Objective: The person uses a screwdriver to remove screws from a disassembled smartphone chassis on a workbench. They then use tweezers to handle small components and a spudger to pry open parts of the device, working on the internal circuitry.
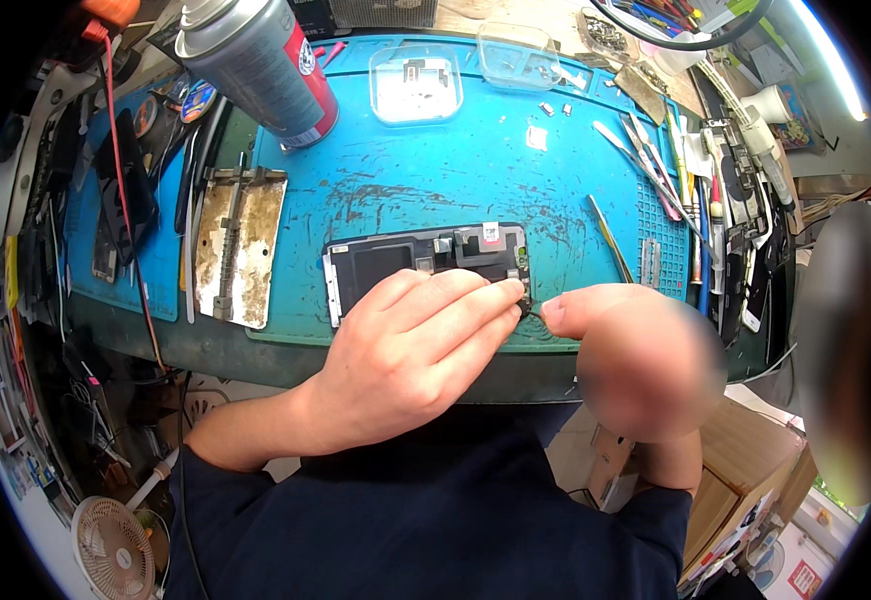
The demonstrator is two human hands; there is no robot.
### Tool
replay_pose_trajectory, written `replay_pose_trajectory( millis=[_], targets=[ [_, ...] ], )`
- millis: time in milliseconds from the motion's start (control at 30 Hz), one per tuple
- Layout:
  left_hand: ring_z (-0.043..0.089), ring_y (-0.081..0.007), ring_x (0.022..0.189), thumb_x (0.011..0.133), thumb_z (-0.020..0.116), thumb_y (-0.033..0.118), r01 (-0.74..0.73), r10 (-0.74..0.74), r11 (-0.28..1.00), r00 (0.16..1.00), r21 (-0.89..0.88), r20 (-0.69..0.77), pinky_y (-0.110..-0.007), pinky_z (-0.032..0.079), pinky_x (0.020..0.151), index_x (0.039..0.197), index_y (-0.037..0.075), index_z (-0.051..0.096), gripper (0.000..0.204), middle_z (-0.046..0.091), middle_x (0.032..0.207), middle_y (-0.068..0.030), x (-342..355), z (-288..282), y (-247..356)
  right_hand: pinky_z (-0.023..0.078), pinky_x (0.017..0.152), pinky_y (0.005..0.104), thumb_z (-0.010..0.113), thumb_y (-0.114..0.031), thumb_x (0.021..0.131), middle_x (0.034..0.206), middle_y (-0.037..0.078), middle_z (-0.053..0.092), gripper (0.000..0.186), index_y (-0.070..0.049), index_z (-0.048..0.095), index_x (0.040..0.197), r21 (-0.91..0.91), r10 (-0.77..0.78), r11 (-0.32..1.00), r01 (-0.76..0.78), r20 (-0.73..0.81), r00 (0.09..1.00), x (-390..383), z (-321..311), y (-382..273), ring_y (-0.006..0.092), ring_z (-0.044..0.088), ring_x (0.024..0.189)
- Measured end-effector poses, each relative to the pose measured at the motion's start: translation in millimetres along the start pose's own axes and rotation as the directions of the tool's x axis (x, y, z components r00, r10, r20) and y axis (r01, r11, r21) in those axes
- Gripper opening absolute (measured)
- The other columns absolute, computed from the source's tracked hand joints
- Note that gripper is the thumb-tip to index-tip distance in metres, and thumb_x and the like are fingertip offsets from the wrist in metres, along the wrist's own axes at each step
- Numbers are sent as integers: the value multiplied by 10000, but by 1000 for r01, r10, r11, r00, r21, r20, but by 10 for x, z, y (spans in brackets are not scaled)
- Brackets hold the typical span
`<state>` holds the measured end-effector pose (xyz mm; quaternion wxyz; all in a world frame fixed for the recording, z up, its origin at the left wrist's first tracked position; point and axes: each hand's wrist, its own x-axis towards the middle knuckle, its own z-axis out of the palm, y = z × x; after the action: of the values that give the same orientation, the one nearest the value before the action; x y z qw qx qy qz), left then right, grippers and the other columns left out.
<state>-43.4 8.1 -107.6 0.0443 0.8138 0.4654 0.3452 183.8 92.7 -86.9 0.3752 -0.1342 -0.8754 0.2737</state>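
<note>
A dark, opened phone [375, 265] lies across the blue mat [405, 170], with exposed parts and a small label on it. My left hand [420, 350] covers its lower part, fingers together and pressed on its right end, fingertips at the edge. At that corner is my right hand [625, 355], partly blurred, thumb extended toward the phone; its fingers are curled round a thin dark item that I cannot make out. Metal tweezers [610, 240] lie to the right of the phone.
Left are a stained metal fixture [240, 245], spray can [265, 85] and dark phone parts [120, 200]. Behind stand clear plastic boxes [415, 110]. Several tools [645, 165] line the mat's right side. A fan [110, 550] is below left, a wooden cabinet [740, 470] below right.
</note>
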Motion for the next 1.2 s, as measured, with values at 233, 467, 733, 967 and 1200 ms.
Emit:
replay_pose_trajectory(
  millis=[233, 467, 733, 967, 1200],
  targets=[
    [726, -231, 1012, 801, 805, 54, -8, 8, 1000, 1000, 10, -19, -337, 527, 721, 1072, 2, 770, 278, 777, 1165, -82, -2, 2, -1, 639, 684, 374, 738, 22, 860, 984, 179, 775, 362, 20, 741, 1222, 63, 100, 993, -104, 73, 992, 60, 2, -58, 318, 774, 820],
    [723, -234, 1010, 795, 799, 55, -17, 17, 1000, 999, 15, -35, -340, 523, 713, 1071, -1, 771, 282, 771, 1151, -77, -13, 19, -8, 632, 669, 373, 770, -3, 855, 980, 145, 791, 382, 1, 751, 1237, -132, -61, 990, 58, -18, 998, 220, -38, -98, 287, 775, 788],
    [720, -238, 1013, 786, 802, 45, -11, 11, 1000, 999, -3, -45, -347, 530, 729, 1067, 13, 781, 283, 763, 1145, -76, -22, 28, -4, 622, 685, 361, 742, 28, 889, 1095, 196, 780, 434, 21, 695, 1320, -152, 85, 985, -82, 16, 996, 145, -136, -207, 305, 769, 822],
    [717, -241, 1008, 776, 806, 40, -17, 17, 1000, 999, -10, -48, -352, 527, 729, 1069, 7, 777, 296, 759, 1135, -75, -15, 19, -7, 622, 704, 363, 794, 1, 856, 1133, 211, 771, 460, 29, 705, 1306, -64, 53, 997, -53, -13, 999, 199, -95, -168, 302, 759, 867],
    [720, -239, 1001, 771, 805, 37, -25, 24, 999, 997, -23, -67, -351, 523, 717, 1048, 6, 770, 281, 762, 1139, -74, -22, 48, -18, 646, 793, 367, 698, 114, 853, 1139, 218, 776, 442, 49, 706, 1290, 26, 97, 995, -96, -9, 995, 175, -58, -227, 323, 778, 929]
  ],
)
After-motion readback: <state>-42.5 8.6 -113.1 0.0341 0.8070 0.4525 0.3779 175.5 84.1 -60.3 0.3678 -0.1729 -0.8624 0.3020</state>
